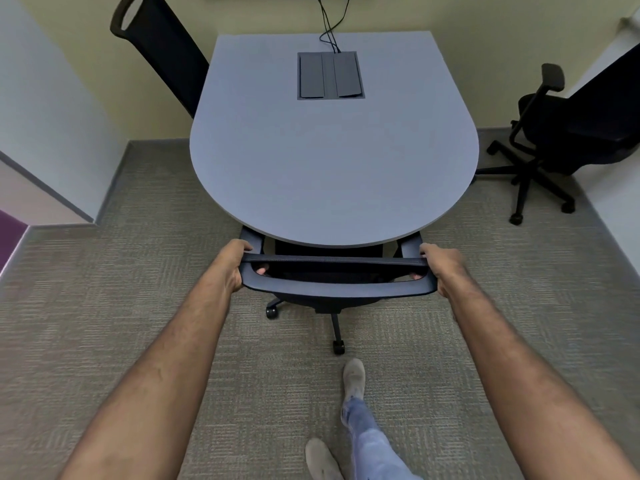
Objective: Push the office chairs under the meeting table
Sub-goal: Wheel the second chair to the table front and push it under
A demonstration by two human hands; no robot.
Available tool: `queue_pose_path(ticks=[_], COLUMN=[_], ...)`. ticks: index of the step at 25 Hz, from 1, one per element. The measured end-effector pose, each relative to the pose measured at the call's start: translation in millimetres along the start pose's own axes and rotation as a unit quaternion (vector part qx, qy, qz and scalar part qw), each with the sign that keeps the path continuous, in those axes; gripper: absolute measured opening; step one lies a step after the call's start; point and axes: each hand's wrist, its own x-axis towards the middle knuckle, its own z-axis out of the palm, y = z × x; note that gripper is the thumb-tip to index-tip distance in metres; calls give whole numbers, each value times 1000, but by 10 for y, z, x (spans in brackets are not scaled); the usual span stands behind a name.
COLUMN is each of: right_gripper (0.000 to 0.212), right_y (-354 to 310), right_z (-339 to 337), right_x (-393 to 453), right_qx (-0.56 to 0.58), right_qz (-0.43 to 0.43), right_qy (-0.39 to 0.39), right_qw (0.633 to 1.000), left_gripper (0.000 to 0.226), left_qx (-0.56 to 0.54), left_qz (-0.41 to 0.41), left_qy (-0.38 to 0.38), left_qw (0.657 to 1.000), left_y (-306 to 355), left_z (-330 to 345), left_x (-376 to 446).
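A black office chair stands at the rounded near end of the grey meeting table, its seat mostly hidden beneath the top. My left hand grips the left corner of the backrest's top frame, and my right hand grips the right corner, fingers curled through the frame. A second black chair sits tucked against the table's left side. A third black chair stands apart from the table at the right, near the wall.
A grey cable box is set into the tabletop with black cables running up the far wall. Walls close in on the left and right. My feet stand on grey carpet behind the chair's castors.
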Motion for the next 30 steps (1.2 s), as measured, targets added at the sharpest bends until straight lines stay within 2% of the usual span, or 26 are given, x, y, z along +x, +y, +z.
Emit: queue_pose_path(ticks=[3, 6, 7, 9, 11, 12, 23, 30], right_gripper=[20, 28, 31, 29, 32, 34, 38, 33], right_y=[-6, 70, 126, 234, 275, 259, 131, 214], right_z=[-62, -116, -103, -55, -22, -18, 46, -3], right_x=[-108, -315, -401, -535, -570, -548, -384, -461], right_qx=[-81, -261, -286, -296, -293, -287, -258, -278], right_qz=[-33, -156, -214, -326, -369, -369, -361, -339], right_qy=[-2, 25, 39, 69, 86, 89, 86, 88], right_qw=[996, 952, 933, 895, 878, 880, 892, 895], left_gripper=[25, 17, 19, 23, 14, 14, 22, 26], left_qx=[-16, 101, 169, 286, 332, 333, 317, 370], left_qz=[10, 128, 187, 323, 434, 454, 424, 412], left_qy=[22, 139, 167, 198, 211, 213, 240, 236], left_qw=[1000, 977, 953, 880, 811, 798, 814, 799], left_y=[-39, -204, -306, -522, -652, -652, -503, -577], left_z=[-10, 35, 56, 98, 131, 143, 232, 206], left_x=[-68, -256, -324, -402, -422, -419, -367, -500])
